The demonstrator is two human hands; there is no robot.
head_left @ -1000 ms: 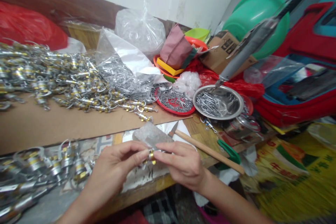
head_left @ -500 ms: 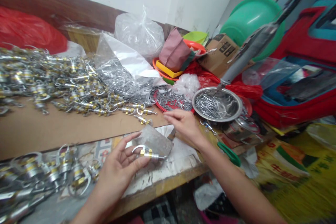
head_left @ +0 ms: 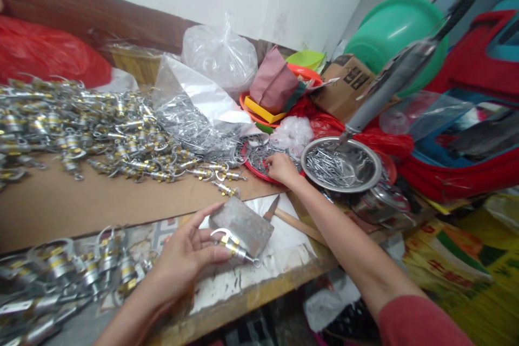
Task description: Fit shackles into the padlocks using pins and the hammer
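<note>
My left hand [head_left: 188,251] pinches a small metal hook fitting [head_left: 233,245] with a curved pale hook, yellow bands and an eye at its lower end. It is held over a grey metal block [head_left: 243,221] on the bench. My right hand [head_left: 283,169] is at a red tray [head_left: 261,174] of small metal pins, fingertips bent down into the pins. Whatever is between those fingertips is hidden. A hammer [head_left: 302,225] with a wooden handle and a pointed head lies under my right forearm, beside the block.
Many similar fittings [head_left: 121,135] are heaped at the left; more [head_left: 57,265] lie nearer me. A steel bowl [head_left: 375,175] of pins stands right of the tray, with a grey tool [head_left: 389,86] hanging over it. Plastic bags [head_left: 219,57] and a green basin [head_left: 397,38] sit behind.
My right hand has moved forward from above the bench into the red tray, uncovering the hammer. My left hand still holds the fitting, now tilted more downward at its eye end.
</note>
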